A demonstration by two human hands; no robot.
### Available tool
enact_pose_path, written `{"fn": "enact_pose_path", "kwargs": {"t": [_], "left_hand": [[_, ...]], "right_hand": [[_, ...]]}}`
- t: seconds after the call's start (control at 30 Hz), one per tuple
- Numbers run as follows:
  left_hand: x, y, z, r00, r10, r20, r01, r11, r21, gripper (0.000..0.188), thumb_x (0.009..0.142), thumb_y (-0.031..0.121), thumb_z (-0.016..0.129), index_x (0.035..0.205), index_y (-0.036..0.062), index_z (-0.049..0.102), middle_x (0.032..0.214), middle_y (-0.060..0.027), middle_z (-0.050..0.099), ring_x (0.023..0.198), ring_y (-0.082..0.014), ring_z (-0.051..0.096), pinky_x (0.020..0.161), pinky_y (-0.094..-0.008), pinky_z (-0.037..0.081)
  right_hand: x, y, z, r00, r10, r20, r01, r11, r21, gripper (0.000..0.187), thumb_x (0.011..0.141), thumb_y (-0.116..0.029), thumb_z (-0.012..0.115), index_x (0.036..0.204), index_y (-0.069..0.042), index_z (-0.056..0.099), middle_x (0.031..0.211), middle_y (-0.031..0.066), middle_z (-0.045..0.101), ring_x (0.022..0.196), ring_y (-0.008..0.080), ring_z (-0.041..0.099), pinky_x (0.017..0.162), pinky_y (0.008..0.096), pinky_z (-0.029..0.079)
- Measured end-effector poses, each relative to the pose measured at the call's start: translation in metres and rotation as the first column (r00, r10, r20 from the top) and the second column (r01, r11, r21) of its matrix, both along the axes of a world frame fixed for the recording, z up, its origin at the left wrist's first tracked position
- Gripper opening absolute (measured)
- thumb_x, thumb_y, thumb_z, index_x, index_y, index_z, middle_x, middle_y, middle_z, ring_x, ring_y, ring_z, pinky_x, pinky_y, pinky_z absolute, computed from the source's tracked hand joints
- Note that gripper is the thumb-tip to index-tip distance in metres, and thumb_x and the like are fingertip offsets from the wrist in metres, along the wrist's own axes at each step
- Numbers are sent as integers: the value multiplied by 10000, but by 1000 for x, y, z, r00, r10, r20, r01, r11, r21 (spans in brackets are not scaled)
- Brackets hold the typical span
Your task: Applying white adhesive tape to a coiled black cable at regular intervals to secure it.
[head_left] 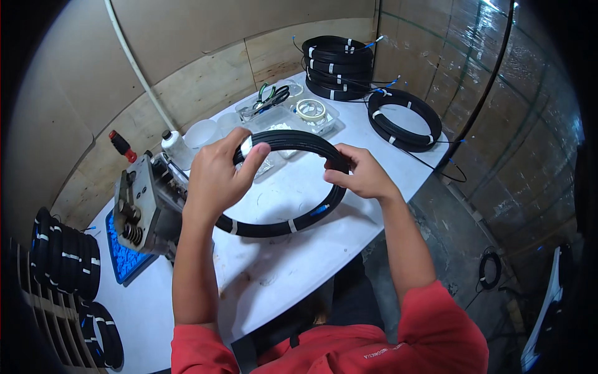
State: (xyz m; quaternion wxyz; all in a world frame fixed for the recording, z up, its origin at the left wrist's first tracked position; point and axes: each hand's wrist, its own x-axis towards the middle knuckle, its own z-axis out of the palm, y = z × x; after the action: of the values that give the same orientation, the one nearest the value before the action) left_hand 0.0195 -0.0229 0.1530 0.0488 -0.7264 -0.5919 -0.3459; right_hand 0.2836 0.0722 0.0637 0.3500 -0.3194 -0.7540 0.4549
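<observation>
Both my hands grip a coil of black cable (261,230) above the white table. White tape bands wrap the coil in several places, and a blue connector (319,210) lies along its near right side. My left hand (225,168) closes round the upper left of the ring, its thumb next to a white band. On the right side of the ring, my right hand (361,172) has thumb and fingers wrapped about the cable. The ring is tilted, its near part low over the tabletop.
A metal bench machine (146,202) stands left, beside a blue tray (128,274) of small blue parts. Behind are a white bottle (176,148), clear bins with tape rolls (310,111) and pliers (266,95). Stacked cable coils (339,67) and a single coil (405,119) sit far right.
</observation>
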Motion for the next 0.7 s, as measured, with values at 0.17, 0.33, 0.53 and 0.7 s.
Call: {"fn": "enact_pose_path", "kwargs": {"t": [0.17, 0.33, 0.53, 0.7], "left_hand": [[14, 3, 2, 1000, 1, -29, -1, 1000, 4, 446, 928, 462, 596, 1008, 28, 660, 647, -204, 596, 610, -354, 605, 588, -417, 448], [18, -3, 1, 998, -17, -57, 19, 999, 36, 475, 923, 504, 587, 991, 39, 651, 643, -202, 605, 623, -369, 620, 587, -429, 457], [14, -4, 2, 998, -4, -61, 4, 1000, 6, 487, 924, 521, 581, 992, 44, 655, 619, -186, 601, 612, -368, 628, 584, -431, 467], [18, -5, 3, 996, -23, -81, 23, 1000, 2, 497, 921, 532, 585, 1003, 48, 667, 609, -175, 601, 615, -365, 636, 586, -435, 474]], "right_hand": [[-11, -10, -3, 978, -206, -10, 206, 977, 55, 185, 822, -132, 790, 924, -29, 676, 688, -32, 614, 625, 69, 540, 597, 261, 458], [-19, -5, -12, 972, -198, -129, 198, 980, -8, 132, 862, -128, 761, 892, -37, 669, 681, -50, 576, 598, 46, 473, 540, 254, 373], [-18, -10, 0, 979, -194, -64, 201, 971, 129, 194, 849, -194, 784, 861, -42, 665, 650, -34, 557, 602, 58, 478, 547, 258, 381], [-33, -21, 24, 964, -249, -89, 264, 925, 273, 223, 829, -216, 795, 919, -40, 690, 698, 34, 649, 628, 100, 554, 589, 290, 450]]}}
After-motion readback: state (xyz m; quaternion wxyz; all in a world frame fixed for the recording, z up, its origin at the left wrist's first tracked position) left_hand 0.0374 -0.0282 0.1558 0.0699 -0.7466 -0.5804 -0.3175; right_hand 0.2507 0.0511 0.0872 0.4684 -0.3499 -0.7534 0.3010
